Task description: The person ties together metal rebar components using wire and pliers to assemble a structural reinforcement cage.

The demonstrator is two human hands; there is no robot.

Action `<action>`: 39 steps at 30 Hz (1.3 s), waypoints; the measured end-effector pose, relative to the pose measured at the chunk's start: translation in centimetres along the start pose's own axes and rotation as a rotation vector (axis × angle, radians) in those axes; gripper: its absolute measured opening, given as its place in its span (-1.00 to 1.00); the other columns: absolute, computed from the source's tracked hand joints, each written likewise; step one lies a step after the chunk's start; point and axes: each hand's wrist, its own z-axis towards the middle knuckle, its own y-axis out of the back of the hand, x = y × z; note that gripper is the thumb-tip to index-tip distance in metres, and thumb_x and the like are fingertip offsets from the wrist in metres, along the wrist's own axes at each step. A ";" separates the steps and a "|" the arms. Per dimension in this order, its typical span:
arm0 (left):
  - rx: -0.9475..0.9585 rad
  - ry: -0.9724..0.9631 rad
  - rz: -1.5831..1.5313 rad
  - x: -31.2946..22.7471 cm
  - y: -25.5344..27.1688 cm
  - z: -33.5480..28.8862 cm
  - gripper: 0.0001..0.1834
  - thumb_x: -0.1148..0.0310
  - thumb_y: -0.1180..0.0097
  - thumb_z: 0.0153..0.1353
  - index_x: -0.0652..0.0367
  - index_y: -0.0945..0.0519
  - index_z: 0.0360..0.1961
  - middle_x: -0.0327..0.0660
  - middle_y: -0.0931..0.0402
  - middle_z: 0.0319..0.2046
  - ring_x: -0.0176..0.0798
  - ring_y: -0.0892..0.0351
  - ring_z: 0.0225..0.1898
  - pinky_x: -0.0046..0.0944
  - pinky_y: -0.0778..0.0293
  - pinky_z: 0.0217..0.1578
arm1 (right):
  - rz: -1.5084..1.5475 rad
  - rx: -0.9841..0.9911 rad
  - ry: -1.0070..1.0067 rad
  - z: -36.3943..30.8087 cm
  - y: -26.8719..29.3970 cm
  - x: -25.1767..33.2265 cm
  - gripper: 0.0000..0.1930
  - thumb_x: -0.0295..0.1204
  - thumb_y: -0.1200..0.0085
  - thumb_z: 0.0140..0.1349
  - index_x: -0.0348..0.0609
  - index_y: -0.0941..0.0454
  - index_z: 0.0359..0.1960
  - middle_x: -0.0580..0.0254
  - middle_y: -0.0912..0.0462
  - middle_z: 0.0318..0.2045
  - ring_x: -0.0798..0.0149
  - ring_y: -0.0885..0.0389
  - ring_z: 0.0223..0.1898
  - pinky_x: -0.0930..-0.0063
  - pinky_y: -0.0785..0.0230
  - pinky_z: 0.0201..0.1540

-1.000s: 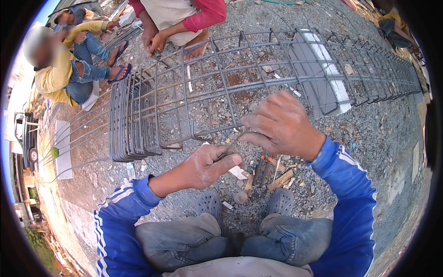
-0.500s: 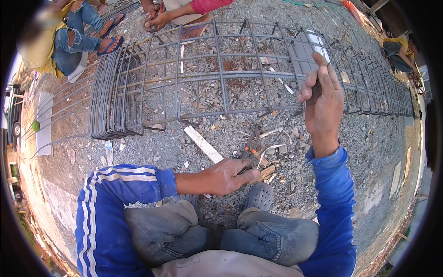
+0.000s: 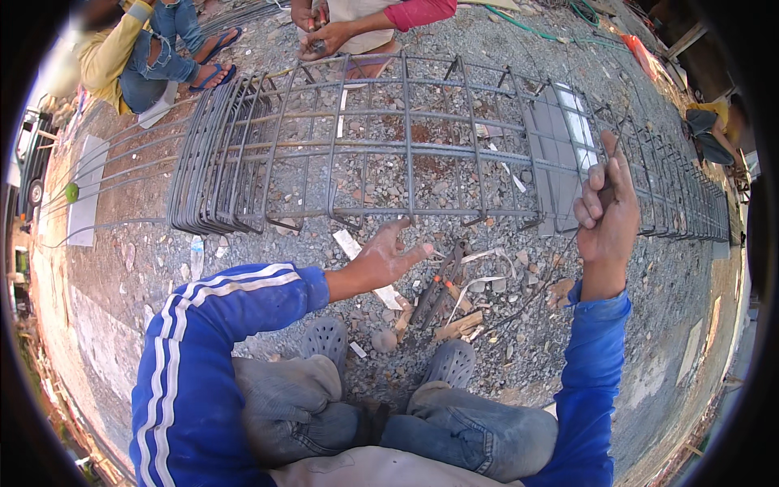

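My left hand (image 3: 388, 258) is open above the gravel, thumb and fingers apart. Its fingertips are near the closest long bar of a steel rebar cage (image 3: 410, 183). Beside that hand lie pincers (image 3: 430, 296) with orange marks, partly over wood scraps (image 3: 459, 325). Raised at the right, my right hand (image 3: 610, 207) has its fingers curled around a thin dark wire (image 3: 552, 272). One end of the wire sticks up past the fingertips, while the other trails down toward the gravel. Behind this hand runs the right part of the cage.
Closely bunched stirrups (image 3: 215, 158) stand at the cage's left end. Across it, a person's hands (image 3: 324, 36) hold a tool. Another person in torn jeans (image 3: 158, 61) sits far left; a third (image 3: 710, 130) is far right. A white strip (image 3: 369, 268) lies near my shoes (image 3: 450, 363).
My left hand has moved forward from beside the wood scraps, and its closed fingers have opened. My right hand has shifted right and slightly nearer. The whole view has also shifted a little.
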 end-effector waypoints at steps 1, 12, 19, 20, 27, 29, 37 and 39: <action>0.002 -0.078 -0.027 0.1 -0.2 0.6 -0.34 -0.09 0.04 0.37 0.29 -0.38 0.22 0.03 -0.53 -0.20 -0.19 -0.55 -0.18 -0.13 -0.47 -0.17 | -0.007 0.000 -0.040 -0.1 -0.4 0.0 -0.53 -0.34 0.22 0.46 -0.18 -0.20 0.36 0.43 -0.39 -0.55 0.64 -0.14 -0.73 0.74 0.03 -0.78; 0.185 -0.154 0.168 0.2 1.7 3.8 -0.37 -0.13 0.36 0.46 0.25 -0.51 -0.26 -0.01 -0.37 -0.58 0.06 -0.36 -0.49 0.01 -0.33 -0.33 | -0.262 0.264 -0.273 -2.0 -1.5 -1.6 -0.49 -0.42 0.17 0.37 -0.15 -0.22 0.37 0.44 -0.40 -0.63 0.65 -0.11 -0.75 0.72 0.07 -0.77; 0.168 -0.126 0.007 1.0 1.2 3.9 -0.38 -0.13 0.24 0.42 0.31 -0.49 -0.33 0.13 -0.45 -0.50 0.17 -0.45 -0.38 0.04 -0.35 -0.25 | -1.153 0.691 0.322 -2.3 -3.0 -5.9 -0.63 -0.53 0.10 0.21 -0.18 -0.57 0.05 -0.01 -0.64 -0.45 0.01 -0.65 -0.43 0.20 -0.47 -0.33; 0.151 -0.119 0.017 0.3 1.3 3.5 -0.41 -0.10 0.20 0.42 0.32 -0.50 -0.29 0.12 -0.47 -0.48 0.15 -0.46 -0.38 0.03 -0.36 -0.24 | -1.227 0.700 0.427 -2.4 -3.3 -6.7 -0.63 -0.54 0.07 0.18 -0.17 -0.59 0.02 -0.03 -0.65 -0.41 -0.05 -0.65 -0.39 0.17 -0.48 -0.31; -0.069 0.057 -0.204 4.3 -2.1 -0.7 -0.50 0.03 0.02 0.40 0.28 -0.42 0.08 -0.08 -0.50 -0.19 -0.27 -0.52 -0.25 -0.24 -0.45 -0.19 | -1.816 0.676 0.607 0.5 -4.3 -11.2 -0.82 -0.47 -0.07 0.01 -0.10 -0.65 -0.33 0.01 -0.67 -0.42 -0.04 -0.68 -0.36 0.14 -0.51 -0.31; 0.062 0.117 -0.240 1.6 -1.4 -1.3 -0.49 0.03 0.00 0.39 0.26 -0.42 0.11 -0.12 -0.52 -0.18 -0.30 -0.53 -0.23 -0.27 -0.45 -0.20 | -1.838 0.854 0.541 0.6 -4.3 -13.1 -0.80 -0.48 -0.06 0.01 -0.07 -0.66 -0.31 0.00 -0.65 -0.47 -0.04 -0.67 -0.37 0.11 -0.50 -0.34; 0.071 0.218 -0.567 -2.2 -2.0 1.2 -0.62 0.15 0.05 0.42 0.27 -0.50 0.02 -0.26 -0.54 -0.34 -0.40 -0.53 -0.37 -0.38 -0.45 -0.37 | -1.812 1.000 0.395 1.6 -6.3 -12.7 -0.86 -0.39 -0.09 0.02 -0.03 -0.69 -0.41 0.06 -0.67 -0.45 -0.03 -0.67 -0.32 0.02 -0.47 -0.26; 0.084 0.225 -0.567 -2.2 -1.6 1.0 -0.65 0.20 0.07 0.43 0.29 -0.51 -0.03 -0.28 -0.52 -0.45 -0.40 -0.51 -0.46 -0.38 -0.45 -0.42 | -1.916 0.872 0.458 1.8 -6.4 -13.2 -0.87 -0.38 -0.10 0.05 -0.04 -0.69 -0.43 0.05 -0.67 -0.44 -0.02 -0.67 -0.32 0.04 -0.48 -0.26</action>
